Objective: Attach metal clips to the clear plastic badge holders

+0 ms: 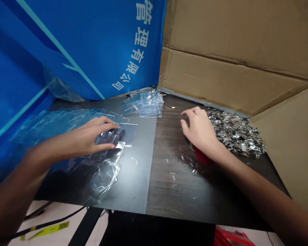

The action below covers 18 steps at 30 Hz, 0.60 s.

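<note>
Our left hand (97, 135) lies open and flat on the clear sleeves (125, 131); our right hand (199, 131), loosely curled and empty, rests beside the metal clips (236, 131). Seemingly gathering parts, we need one sleeve slid free.

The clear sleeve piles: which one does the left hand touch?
The spread pile at left, under the left hand; the small back stack lies apart.

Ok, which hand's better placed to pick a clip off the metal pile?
Right, probably. The right hand lies at the edge of the clip pile; the left hand rests on the clear sleeves, farther off.
</note>
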Motion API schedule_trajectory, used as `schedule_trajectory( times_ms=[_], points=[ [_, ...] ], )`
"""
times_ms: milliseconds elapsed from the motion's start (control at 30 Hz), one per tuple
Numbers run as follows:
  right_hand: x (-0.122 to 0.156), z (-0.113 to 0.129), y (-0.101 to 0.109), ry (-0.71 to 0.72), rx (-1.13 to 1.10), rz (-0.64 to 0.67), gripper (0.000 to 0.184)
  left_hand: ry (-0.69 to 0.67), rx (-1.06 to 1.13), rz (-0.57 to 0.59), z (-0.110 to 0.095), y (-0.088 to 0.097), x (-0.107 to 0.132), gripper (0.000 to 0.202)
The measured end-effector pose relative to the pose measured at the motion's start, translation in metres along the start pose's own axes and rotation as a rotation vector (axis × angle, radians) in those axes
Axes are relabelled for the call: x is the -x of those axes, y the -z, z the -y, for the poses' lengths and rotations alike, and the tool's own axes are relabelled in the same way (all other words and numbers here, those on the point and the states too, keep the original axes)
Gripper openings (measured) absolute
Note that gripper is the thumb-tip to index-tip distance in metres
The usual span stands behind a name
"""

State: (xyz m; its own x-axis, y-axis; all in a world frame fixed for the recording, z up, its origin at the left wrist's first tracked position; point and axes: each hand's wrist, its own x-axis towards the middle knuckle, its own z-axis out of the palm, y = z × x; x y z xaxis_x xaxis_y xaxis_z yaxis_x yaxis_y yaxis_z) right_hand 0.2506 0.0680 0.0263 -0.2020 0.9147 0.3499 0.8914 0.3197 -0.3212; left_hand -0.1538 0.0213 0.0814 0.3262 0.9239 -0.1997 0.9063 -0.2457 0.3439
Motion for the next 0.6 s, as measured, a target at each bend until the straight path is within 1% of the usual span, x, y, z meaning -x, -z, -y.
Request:
schedule_trajectory(
  times_ms=[33, 100, 200, 300, 400, 433, 500, 600],
  points=[
    [-0.003, -0.007, 0.001, -0.016, 0.075, -0.006, 0.034, 0.021, -0.004, -0.015, 0.004, -0.004, 0.002, 0.087],
    [-0.006, -0.018, 0.002, -0.074, 0.191, 0.041, 0.04, 0.033, -0.034, -0.038, 0.009, -0.011, 0.004, 0.094],
    [-0.007, -0.023, 0.002, -0.138, 0.269, 0.15, 0.04, -0.03, -0.061, -0.013, 0.014, -0.018, 0.015, 0.093],
    [-0.007, -0.022, -0.001, -0.13, 0.298, 0.199, 0.035, -0.086, -0.057, 0.026, 0.02, -0.035, 0.042, 0.094],
    [-0.007, -0.02, -0.002, -0.106, 0.317, 0.184, 0.03, -0.081, -0.044, 0.029, 0.026, -0.056, 0.069, 0.097],
    [-0.007, -0.02, -0.002, -0.106, 0.318, 0.176, 0.029, -0.078, -0.025, 0.026, 0.026, -0.062, 0.075, 0.096],
    [-0.008, -0.019, 0.0, -0.119, 0.314, 0.175, 0.026, -0.074, 0.014, 0.034, 0.024, -0.069, 0.082, 0.086],
    [-0.009, -0.018, 0.002, -0.144, 0.296, 0.183, 0.023, -0.066, 0.033, 0.056, 0.016, -0.068, 0.083, 0.065]
  ],
)
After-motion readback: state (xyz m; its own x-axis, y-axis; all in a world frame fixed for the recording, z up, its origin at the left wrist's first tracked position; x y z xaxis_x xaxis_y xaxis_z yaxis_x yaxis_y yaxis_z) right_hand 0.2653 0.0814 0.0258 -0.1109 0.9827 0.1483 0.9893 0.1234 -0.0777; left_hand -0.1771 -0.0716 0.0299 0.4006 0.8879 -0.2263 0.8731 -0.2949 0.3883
